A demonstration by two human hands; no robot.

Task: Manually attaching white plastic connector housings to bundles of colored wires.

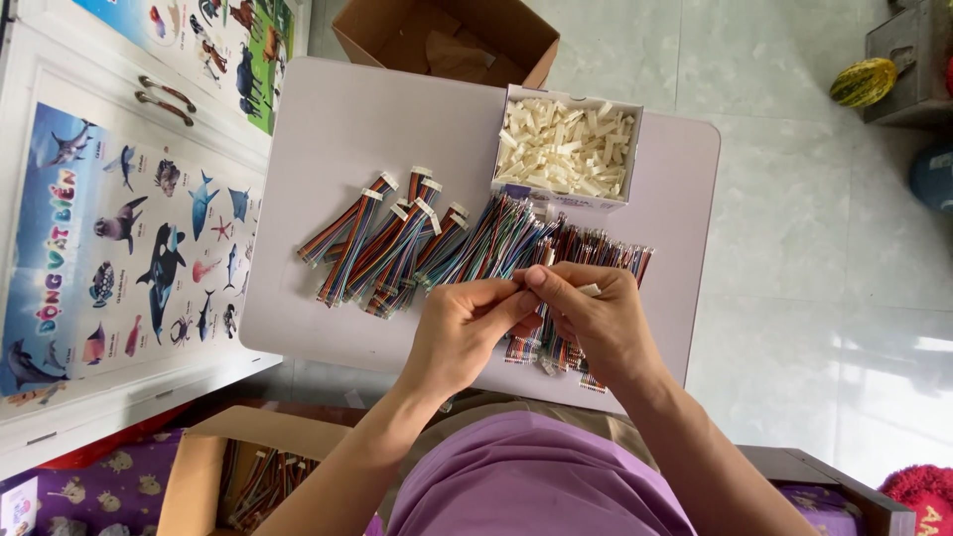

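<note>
My left hand (464, 328) and my right hand (596, 316) meet over the near edge of a small pale table (328, 139), fingertips pinched together on a thin bundle of multicoloured wires. My right hand also holds a small white plastic connector (590, 290) between its fingers. Under and beyond my hands lies a pile of loose coloured wire bundles (516, 238). To the left lie several wire bundles with white connectors fitted (382, 243). A white box of loose white connectors (566, 149) stands at the far side.
An open cardboard box (447, 40) sits on the floor beyond the table. Another cardboard box (208, 467) with wire bundles stands near left. Cabinet doors with animal posters (119, 238) are at the left. Tiled floor lies to the right.
</note>
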